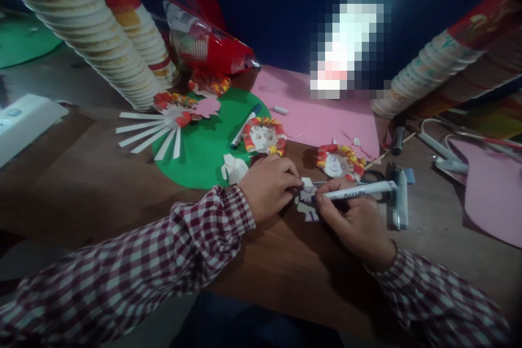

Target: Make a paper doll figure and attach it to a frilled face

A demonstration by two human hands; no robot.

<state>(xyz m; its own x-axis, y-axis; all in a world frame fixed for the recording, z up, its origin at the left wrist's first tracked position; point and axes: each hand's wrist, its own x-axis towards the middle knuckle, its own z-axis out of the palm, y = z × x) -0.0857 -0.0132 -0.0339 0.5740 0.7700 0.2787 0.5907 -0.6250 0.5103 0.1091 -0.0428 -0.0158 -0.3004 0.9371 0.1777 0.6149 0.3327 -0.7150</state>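
Observation:
My left hand (pixel 267 186) rests on the brown table (pixel 101 185) with curled fingers that press down a small white paper cutout (pixel 306 202). My right hand (pixel 354 220) grips a white acrylic marker (pixel 359 190), its tip touching the cutout, which bears purple marks. Both arms wear red and white checked sleeves. Two paper faces with red and yellow curled hair lie just beyond my hands, one (pixel 265 136) on a green paper disc (pixel 204 147), the other (pixel 340 162) on the bare wood.
Tall stacks of paper cups lean in at the left (pixel 81 22) and right (pixel 432 65). Pink paper (pixel 322 114) lies behind, another pink sheet (pixel 493 190) at far right. Markers (pixel 402 198), scissors, a blue-capped pen (pixel 244 126) and a cup cut into strips (pixel 155 133) lie around.

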